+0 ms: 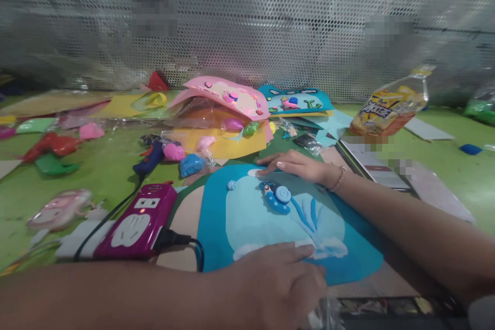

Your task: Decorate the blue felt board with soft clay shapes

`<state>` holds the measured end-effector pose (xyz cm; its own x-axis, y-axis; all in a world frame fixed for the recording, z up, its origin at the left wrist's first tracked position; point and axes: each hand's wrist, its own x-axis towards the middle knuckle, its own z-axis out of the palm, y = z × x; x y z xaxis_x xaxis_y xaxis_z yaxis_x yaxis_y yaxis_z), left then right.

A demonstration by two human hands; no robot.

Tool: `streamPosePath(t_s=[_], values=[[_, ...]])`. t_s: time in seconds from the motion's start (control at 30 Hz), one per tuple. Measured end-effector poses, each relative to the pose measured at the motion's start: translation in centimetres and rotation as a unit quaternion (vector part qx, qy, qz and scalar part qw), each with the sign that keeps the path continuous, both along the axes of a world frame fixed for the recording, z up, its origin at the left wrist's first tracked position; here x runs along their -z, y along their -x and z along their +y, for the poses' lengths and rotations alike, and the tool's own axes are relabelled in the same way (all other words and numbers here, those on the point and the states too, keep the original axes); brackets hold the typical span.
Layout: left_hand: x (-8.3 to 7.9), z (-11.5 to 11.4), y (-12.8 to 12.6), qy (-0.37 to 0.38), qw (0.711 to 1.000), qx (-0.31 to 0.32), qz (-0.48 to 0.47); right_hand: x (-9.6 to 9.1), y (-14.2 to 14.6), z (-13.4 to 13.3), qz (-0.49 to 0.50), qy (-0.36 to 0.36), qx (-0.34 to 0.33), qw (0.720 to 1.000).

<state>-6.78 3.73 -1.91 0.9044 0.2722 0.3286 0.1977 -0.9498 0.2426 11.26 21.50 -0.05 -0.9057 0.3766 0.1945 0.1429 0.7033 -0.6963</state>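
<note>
A blue foam-sheet picture (214, 206) with a light blue centre lies before me. On it are a blue clay snail (277, 201) with a spiral shell, blue clay grass blades (309, 216), a small blue flower-like piece (231, 185) and white clay strips (332, 248). My right hand (297, 166) rests at the picture's top edge, fingers stretched out, fingertips by a white clay patch (254, 172). Across the bottom edge lies my left hand (280, 281), its index finger extended along the white clay and the other fingers loosely bent. No object shows in either hand.
A purple power strip (160, 206) with cables and a blue glue gun (150, 159) are at left. Clay lumps, including a blue one (192, 165), lie behind. Pink (228, 95) and teal (297, 99) pictures stand farther back. A snack-labelled bottle (390, 105) and phone (375, 162) are right.
</note>
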Motion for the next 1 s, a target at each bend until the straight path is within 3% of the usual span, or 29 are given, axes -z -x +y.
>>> streamPosePath(t_s=[0.23,0.43,0.87,1.0], values=[[0.5,0.4,-0.2,-0.017,1.000,0.010,0.000,-0.1,0.0,-0.2,0.036,0.067,0.009,0.997],[0.5,0.4,-0.3,-0.013,0.999,0.001,0.032,0.1,0.6,-0.6,-0.027,-0.013,-0.017,0.999],[0.9,0.4,-0.5,-0.054,0.998,-0.005,-0.031,-0.3,0.9,-1.1,-0.120,-0.031,-0.035,0.992],[0.7,0.4,-0.5,-0.054,0.998,-0.014,-0.020,-0.2,0.8,-0.7,-0.086,0.034,-0.024,0.995]])
